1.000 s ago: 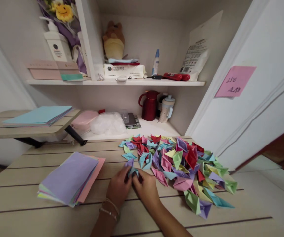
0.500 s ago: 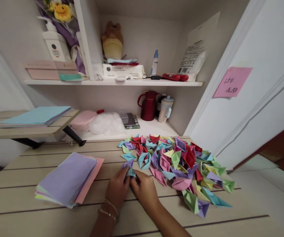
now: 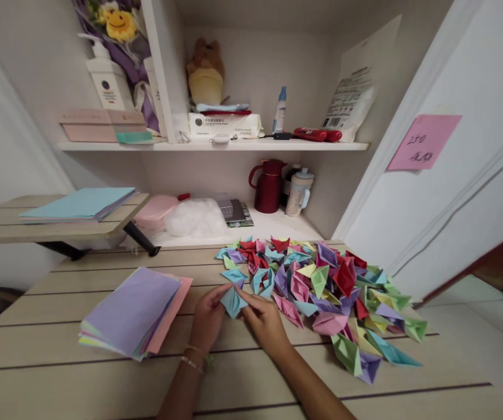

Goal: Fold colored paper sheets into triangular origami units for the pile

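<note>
One folded blue paper (image 3: 234, 303)
Left hand (image 3: 208, 319) and right hand (image 3: 268, 325) pinch its two sides in their fingers (image 3: 255, 301); one purple-topped stack (image 3: 131, 312) beside.

Fingers (image 3: 254, 300) partly hide the edges of the blue paper (image 3: 233, 303). The purple piece (image 3: 240, 284) behind, perhaps a boat, is mostly covered.

From my end I have the left forearm (image 3: 180, 388) rising steeply from the bottom edge and the right forearm (image 3: 310, 379) slanting in from the lower right, both bare. The left hand (image 3: 209, 318) and right hand (image 3: 268, 324) face each other, near but apart, fingertips pinched inward. The right index finger (image 3: 254, 299) reaches out fairly straight; the other fingers curl under (several are hidden from me).
</note>
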{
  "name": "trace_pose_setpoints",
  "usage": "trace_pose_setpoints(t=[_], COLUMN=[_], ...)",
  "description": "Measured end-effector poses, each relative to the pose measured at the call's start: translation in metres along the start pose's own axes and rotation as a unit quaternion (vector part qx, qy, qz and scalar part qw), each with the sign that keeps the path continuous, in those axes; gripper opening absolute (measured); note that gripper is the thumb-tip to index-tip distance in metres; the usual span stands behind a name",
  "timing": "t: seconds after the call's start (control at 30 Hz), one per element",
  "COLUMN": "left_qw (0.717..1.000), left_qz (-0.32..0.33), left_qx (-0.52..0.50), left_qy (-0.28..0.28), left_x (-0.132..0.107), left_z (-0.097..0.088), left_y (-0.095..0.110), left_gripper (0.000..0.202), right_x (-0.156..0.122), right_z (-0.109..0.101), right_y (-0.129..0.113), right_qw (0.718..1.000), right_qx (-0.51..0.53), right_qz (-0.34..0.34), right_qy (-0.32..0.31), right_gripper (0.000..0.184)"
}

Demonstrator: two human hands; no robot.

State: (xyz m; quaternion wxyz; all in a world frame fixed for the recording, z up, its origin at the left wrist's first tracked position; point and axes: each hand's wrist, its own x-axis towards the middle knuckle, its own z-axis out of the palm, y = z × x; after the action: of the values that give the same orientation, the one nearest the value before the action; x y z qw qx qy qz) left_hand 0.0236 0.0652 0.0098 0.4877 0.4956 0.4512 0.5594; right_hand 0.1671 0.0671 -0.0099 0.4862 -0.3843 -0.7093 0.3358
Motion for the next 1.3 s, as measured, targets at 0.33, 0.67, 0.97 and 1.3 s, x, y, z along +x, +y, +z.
trace_pose_setpoints(t=[0.33, 0.67, 0.97, 1.3], left_qw=[1.000, 0.996, 0.987, 0.997], left_qz=[0.016, 0.038, -0.011, -0.032], left_qx=[0.026, 0.008, -0.064, -0.043], left_qy=[-0.003, 0.079, 0.148, 0.063], left_x=[0.000, 0.002, 0.001, 0.000], left_z=[-0.003, -0.010, -0.012, -0.007], left_y=[0.004, 0.003, 0.002, 0.003], left_gripper=[0.022, 0.009, 0.013, 0.018], right_x=[0.003, 0.016, 0.025, 0.029], right_z=[-0.002, 0.019, 0.013, -0.002], right_y=[0.000, -0.008, -0.010, 0.002], right_qw=[0.996, 0.975, 0.959, 0.922], right_qx=[0.058, 0.168, 0.246, 0.309], right_qz=[0.036, 0.134, 0.134, 0.212], right_qy=[-0.052, 0.057, -0.033, -0.097], right_gripper=[0.041, 0.063, 0.035, 0.031])
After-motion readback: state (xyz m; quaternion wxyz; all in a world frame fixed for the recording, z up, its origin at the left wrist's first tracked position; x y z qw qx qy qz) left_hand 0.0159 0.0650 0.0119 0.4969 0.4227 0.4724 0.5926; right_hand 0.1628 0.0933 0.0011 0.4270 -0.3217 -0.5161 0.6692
